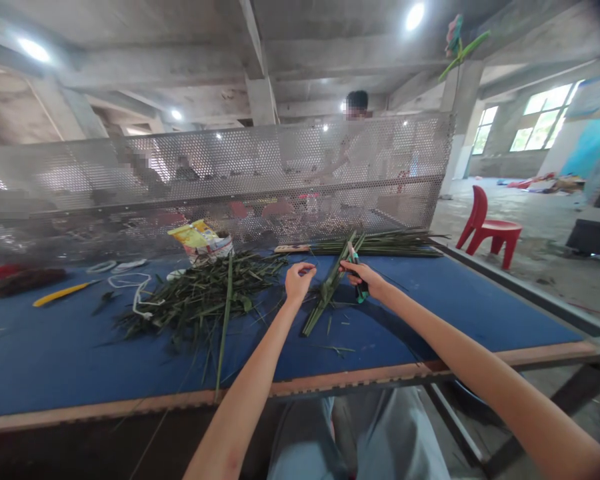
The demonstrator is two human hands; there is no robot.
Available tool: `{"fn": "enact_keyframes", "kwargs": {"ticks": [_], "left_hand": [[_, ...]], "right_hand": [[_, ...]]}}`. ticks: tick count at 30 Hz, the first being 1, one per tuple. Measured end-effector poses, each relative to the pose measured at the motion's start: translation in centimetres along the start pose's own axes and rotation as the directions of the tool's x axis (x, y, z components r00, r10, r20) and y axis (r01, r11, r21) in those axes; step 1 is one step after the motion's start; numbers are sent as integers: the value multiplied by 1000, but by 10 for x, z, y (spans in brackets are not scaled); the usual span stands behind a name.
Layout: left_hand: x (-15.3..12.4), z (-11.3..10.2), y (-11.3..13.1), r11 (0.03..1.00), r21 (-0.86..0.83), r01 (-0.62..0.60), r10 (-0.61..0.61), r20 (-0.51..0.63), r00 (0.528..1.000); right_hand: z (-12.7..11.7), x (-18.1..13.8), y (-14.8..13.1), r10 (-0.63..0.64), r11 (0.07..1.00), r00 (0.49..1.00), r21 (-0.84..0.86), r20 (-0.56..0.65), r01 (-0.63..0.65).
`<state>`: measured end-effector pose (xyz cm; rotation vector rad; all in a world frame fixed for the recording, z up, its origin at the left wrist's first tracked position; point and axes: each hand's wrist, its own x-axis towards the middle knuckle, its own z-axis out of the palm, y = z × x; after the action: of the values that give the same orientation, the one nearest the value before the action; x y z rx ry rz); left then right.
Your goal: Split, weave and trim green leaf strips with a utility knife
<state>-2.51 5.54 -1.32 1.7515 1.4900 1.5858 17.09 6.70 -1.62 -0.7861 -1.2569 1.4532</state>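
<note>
My right hand [363,276] is closed around a box cutter [361,291] with a dark and green handle, its tip pointing up and away from me. Just left of it, a bundle of green leaf strips [324,299] lies slantwise on the blue tabletop [405,340], with a knot-like bulge midway along. My left hand [300,279] hovers left of the bundle, thumb and fingertips pinched together; whatever may be between them is too small to make out. Small green scraps [339,349] lie in front of the bundle.
Left is a heap of cut leaves [200,300], with a yellow-handled knife [63,293], white cord [139,293] and an open bag [203,241] around it. Long leaf strips [380,244] lie along the back. Behind a perforated metal screen [280,160] stands a person. A red chair [495,227] is right.
</note>
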Motion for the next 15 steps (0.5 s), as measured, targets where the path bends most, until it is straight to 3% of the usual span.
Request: {"fn": "enact_keyframes", "kwargs": {"ticks": [5,9,12,15], "left_hand": [[0,1,0,999,-45,-23,21,-47,999],[-4,4,7,993,-109,-31,42,92,995],[-6,6,13,978,-198,67,-21,226,974],[-7,7,19,925,-297,238,-159,267,951]], "right_hand": [[4,-3,-1,-16,1000,998,-1,54,16],[5,-5,-2,-59,998,995,-24,78,61],[5,-5,-1,-74,995,991,-53,107,80],[5,-5,0,-82,991,991,-96,104,92]]}}
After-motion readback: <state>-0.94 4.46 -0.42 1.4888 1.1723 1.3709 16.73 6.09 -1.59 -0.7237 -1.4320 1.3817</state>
